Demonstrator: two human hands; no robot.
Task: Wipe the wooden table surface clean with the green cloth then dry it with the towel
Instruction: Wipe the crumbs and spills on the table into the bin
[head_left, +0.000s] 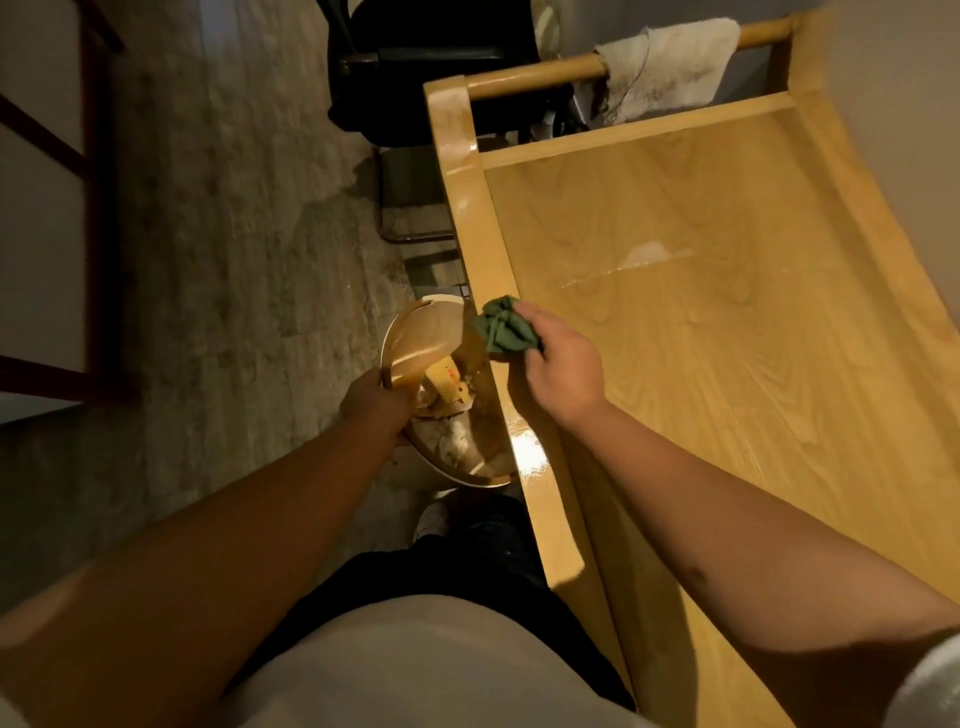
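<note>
- The right hand (558, 361) holds the green cloth (505, 328) bunched up, its fingers curled round the cloth at the left edge of the wooden surface (727, 322).
- The cloth sits on the raised left rim of the surface and hangs a little past it, above the bin (447, 395).
- The left hand (375, 397) grips the rim of the bin with curled fingers, holding it just beside the left edge of the surface and below the cloth.
- The bin stands tilted, with its swing lid (423, 335) turned up; crumpled paper and a yellow scrap (447, 387) lie inside it.
- A wet, shiny streak (649, 262) crosses the middle of the surface, and the left rim gleams near the person's body.
- The towel (670, 65), pale and stained, hangs over the round wooden rail (535, 78) at the far end of the surface, well apart from both hands.
- A dark chair (431, 67) stands on the floor beyond the far left corner.
</note>
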